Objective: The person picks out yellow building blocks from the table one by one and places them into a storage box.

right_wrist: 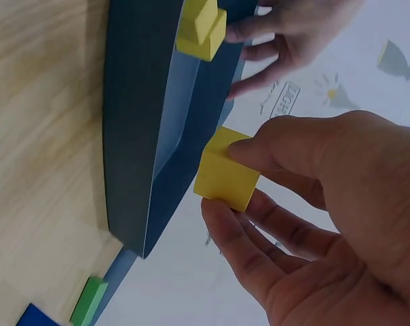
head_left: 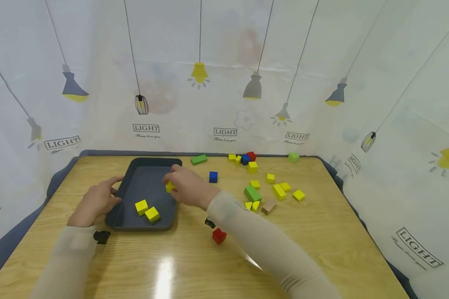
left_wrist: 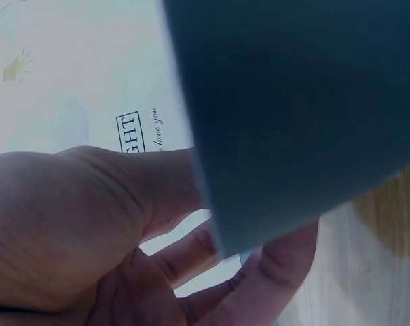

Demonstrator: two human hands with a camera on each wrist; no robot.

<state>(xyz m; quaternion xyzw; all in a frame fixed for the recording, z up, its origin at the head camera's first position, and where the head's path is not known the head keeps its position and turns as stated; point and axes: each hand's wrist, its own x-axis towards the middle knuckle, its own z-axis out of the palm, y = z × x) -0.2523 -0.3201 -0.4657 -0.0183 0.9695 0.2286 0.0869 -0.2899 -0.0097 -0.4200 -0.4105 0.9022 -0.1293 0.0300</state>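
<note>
The right hand point(head_left: 192, 187) pinches a yellow cube point(right_wrist: 224, 175) between thumb point(right_wrist: 273, 146) and fingertips point(right_wrist: 220, 216) — over the dark tray point(head_left: 147, 182).

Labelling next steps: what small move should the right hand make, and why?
Probably lower the yellow cube into the dark grey rectangular tray and let go: the right hand pinches it over the tray, and two other yellow blocks lie inside.

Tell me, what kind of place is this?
It looks like a little closed-in table nook, maybe a play or practice spot. White sheeting printed with lamps surrounds the back and sides of a wooden table, where colourful blocks lie scattered beside a dark tray.
</note>
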